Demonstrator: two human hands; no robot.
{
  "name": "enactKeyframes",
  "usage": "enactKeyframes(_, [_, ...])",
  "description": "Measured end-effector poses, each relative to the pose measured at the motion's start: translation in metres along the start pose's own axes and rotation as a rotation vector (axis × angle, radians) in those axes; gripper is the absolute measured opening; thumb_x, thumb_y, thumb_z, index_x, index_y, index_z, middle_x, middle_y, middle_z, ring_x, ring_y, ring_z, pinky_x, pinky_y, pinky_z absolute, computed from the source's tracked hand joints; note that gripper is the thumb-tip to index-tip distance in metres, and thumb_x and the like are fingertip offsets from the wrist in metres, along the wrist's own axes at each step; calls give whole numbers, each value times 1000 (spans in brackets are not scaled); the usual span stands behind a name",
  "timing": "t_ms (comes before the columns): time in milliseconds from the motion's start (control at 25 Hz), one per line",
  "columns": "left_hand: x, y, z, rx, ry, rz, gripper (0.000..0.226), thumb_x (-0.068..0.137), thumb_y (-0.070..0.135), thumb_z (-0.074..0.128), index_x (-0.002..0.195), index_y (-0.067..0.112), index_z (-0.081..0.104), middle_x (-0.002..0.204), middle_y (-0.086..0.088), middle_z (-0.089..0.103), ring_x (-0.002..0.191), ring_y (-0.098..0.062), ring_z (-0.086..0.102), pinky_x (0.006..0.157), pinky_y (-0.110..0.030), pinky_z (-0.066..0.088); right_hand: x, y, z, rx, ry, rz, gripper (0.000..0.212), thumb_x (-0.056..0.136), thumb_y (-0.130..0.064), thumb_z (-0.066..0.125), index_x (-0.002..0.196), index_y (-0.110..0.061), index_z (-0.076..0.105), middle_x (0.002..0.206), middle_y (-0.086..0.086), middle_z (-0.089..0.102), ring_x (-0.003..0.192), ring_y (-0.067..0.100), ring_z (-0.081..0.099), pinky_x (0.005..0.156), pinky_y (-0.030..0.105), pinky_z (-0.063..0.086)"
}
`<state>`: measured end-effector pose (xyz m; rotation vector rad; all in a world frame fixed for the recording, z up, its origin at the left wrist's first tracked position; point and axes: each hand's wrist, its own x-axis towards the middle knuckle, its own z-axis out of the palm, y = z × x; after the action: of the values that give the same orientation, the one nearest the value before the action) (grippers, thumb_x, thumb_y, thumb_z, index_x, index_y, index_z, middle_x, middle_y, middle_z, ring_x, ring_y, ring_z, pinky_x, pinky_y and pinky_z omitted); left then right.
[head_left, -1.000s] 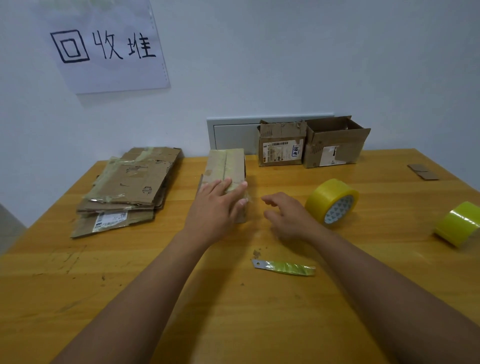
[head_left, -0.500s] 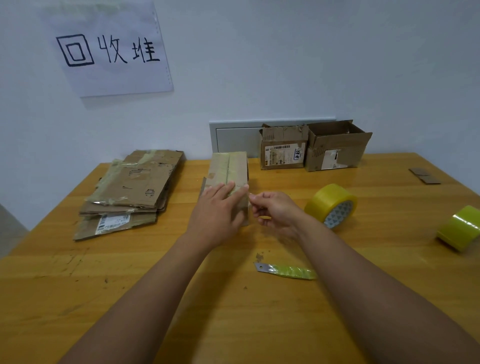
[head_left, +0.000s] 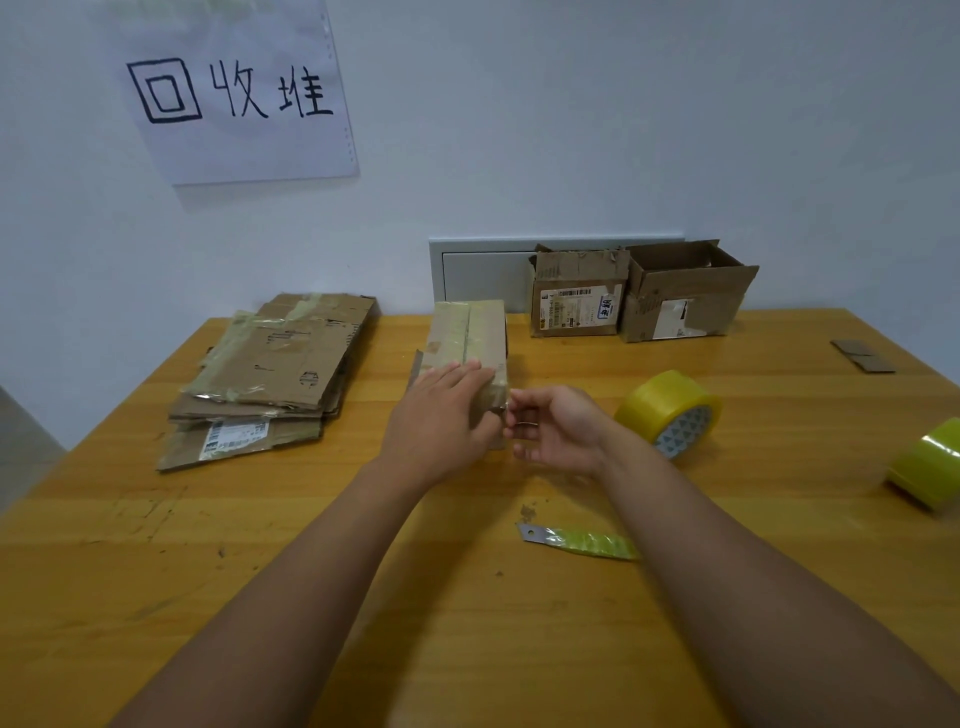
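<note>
The right hand (head_left: 558, 431) moved over and pinched the tape (head_left: 502, 399) on the cardboard box (head_left: 470, 332), which the left hand (head_left: 441, 415) pressed with flat fingers, so peeling could start.

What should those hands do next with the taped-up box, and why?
Probably peel: draw the right hand slowly away from the taped box, lifting the tape. Its fingertips pinch at the box's near right corner, seemingly on a tape edge, while the left hand presses flat on top to steady it. The cutter lies untouched on the table.
</note>
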<state>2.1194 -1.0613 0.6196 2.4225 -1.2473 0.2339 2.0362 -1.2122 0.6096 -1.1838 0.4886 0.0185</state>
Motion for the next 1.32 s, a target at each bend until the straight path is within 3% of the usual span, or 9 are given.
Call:
enactKeyframes(200, [0, 2, -1, 0, -8, -6, 56, 93, 38, 52, 147, 27, 42, 156, 3, 37, 143, -16, 30, 118, -36, 22, 2, -6, 4, -15, 83, 70, 22, 91, -23, 53, 76, -12, 64, 68, 3, 59, 68, 17, 54, 62, 30, 43])
enactKeyframes(320, [0, 2, -1, 9, -10, -12, 57, 92, 38, 52, 147, 28, 41, 156, 4, 36, 143, -16, 31, 118, -37, 24, 3, -5, 6, -371, 248, 63, 18, 90, -22, 60, 78, -9, 66, 70, 6, 60, 67, 21, 55, 60, 31, 45])
enactKeyframes(400, [0, 3, -2, 14, -23, -15, 57, 93, 38, 52, 148, 29, 39, 157, 5, 35, 143, -15, 30, 118, -36, 25, 5, -2, 6, -575, 394, -82, 13, 92, -16, 58, 81, -12, 65, 76, 4, 60, 70, 21, 57, 61, 33, 46])
enactKeyframes(520, [0, 3, -4, 35, -32, -2, 58, 94, 34, 53, 149, 29, 36, 157, 6, 33, 144, -15, 29, 118, -34, 22, 2, -2, 6, -671, 573, -498, 20, 95, -6, 51, 104, -17, 64, 99, -3, 62, 94, 14, 59, 79, 27, 50])
enactKeyframes(600, [-1, 2, -4, 40, -29, 5, 59, 93, 32, 55, 149, 29, 36, 156, 5, 37, 142, -16, 32, 117, -35, 25, -4, 3, 12, -662, 505, -608, 25, 94, -3, 49, 106, -17, 66, 103, -3, 66, 98, 14, 61, 85, 27, 52])
enactKeyframes(760, [-2, 3, -5, 13, -1, -13, 55, 88, 28, 58, 140, 24, 41, 138, 1, 53, 124, -18, 48, 101, -33, 42, 0, 20, 14, -714, 458, -627, 34, 93, -3, 49, 121, -11, 67, 116, 3, 69, 109, 16, 62, 97, 36, 51])
enactKeyframes(880, [-3, 1, -10, 34, -11, 34, 50, 89, 26, 59, 136, 22, 44, 137, 0, 54, 122, -19, 50, 98, -31, 41, 0, 15, 5, -780, 378, -692, 38, 98, -9, 49, 132, -22, 59, 114, 1, 67, 104, 17, 63, 90, 39, 53])
enactKeyframes(1040, [0, -8, -15, 63, -55, 76, 53, 92, 30, 57, 142, 28, 42, 150, 4, 43, 136, -17, 38, 111, -34, 28, -1, 2, -2, -1207, 278, -754, 37, 96, -15, 58, 132, -23, 58, 120, 1, 61, 102, 16, 60, 90, 36, 50])
enactKeyframes(1320, [-1, -29, -21, 9, -170, 29, 57, 95, 34, 52, 148, 46, 33, 157, 8, 26, 144, -17, 13, 114, -40, 28, 3, -9, 3, -1441, 293, -856, 16, 94, -21, 61, 109, -14, 61, 107, 3, 59, 91, 21, 56, 70, 30, 44])
